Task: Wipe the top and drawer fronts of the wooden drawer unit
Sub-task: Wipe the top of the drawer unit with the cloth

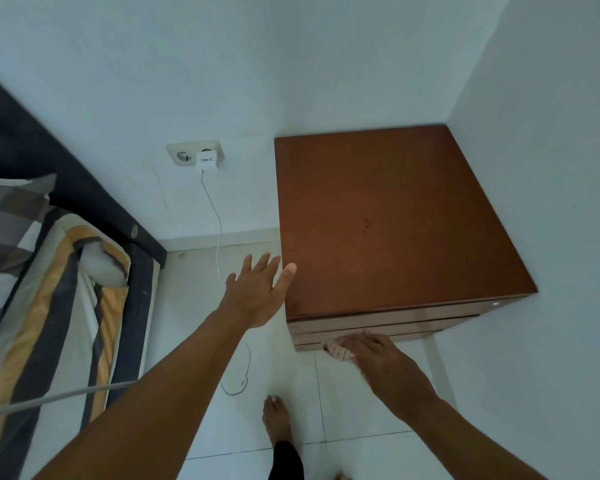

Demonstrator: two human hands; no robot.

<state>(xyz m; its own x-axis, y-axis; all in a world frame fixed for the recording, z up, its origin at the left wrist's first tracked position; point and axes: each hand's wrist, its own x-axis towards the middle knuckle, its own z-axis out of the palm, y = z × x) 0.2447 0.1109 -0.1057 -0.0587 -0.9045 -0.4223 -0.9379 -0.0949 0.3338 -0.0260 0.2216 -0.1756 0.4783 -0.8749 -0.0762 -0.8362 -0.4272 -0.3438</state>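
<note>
A brown wooden drawer unit stands in the room's corner, seen from above, with its drawer fronts as narrow strips along its near edge. My left hand is spread open at the unit's front left corner, thumb resting on the top's edge. My right hand presses a small pale cloth against the lower drawer front; only a bunched part of the cloth shows past my fingers.
A bed with striped bedding fills the left side. A white charger sits in a wall socket, and its cable runs down onto the tiled floor beside the unit. My bare foot stands on the tiles below.
</note>
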